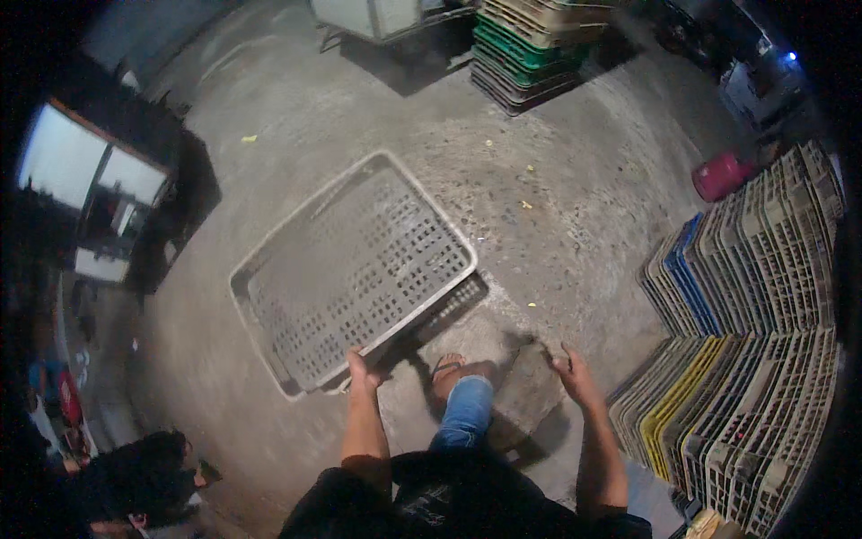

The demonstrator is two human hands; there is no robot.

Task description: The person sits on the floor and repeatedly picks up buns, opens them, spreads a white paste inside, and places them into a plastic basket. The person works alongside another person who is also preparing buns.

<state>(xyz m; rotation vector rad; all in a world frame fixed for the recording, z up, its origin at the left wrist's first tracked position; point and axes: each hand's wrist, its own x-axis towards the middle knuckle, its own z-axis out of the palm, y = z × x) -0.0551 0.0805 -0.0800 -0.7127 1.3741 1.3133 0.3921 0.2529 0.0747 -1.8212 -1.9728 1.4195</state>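
1. Between the left-hand fingers: near rim of a big grey crate, fingers of the left hand clamped on that rim.
2. Beyond those fingers: crate stretching away, tilted, lifted off the concrete floor, dark shadow under it.
3. Full of little slots in the crate's bottom and walls.
4. Well to the right of the crate: right hand, holding nothing, fingers spread apart and loose, palm facing down.
5. Between both hands, lower down: a leg in blue jeans and a foot in a sandal on the floor.
6. Just right of the right-hand fingers: tall stacks of crates, grey, blue and yellow, standing side by side.
7. Far past the fingers, up top: another stack of crates, green and tan.
8. Far right, near the stacks: a red round tank.
9. Down left of the left hand: another person with dark hair, low by the floor.
10. Small yellow bits scattered on the floor past the crate.
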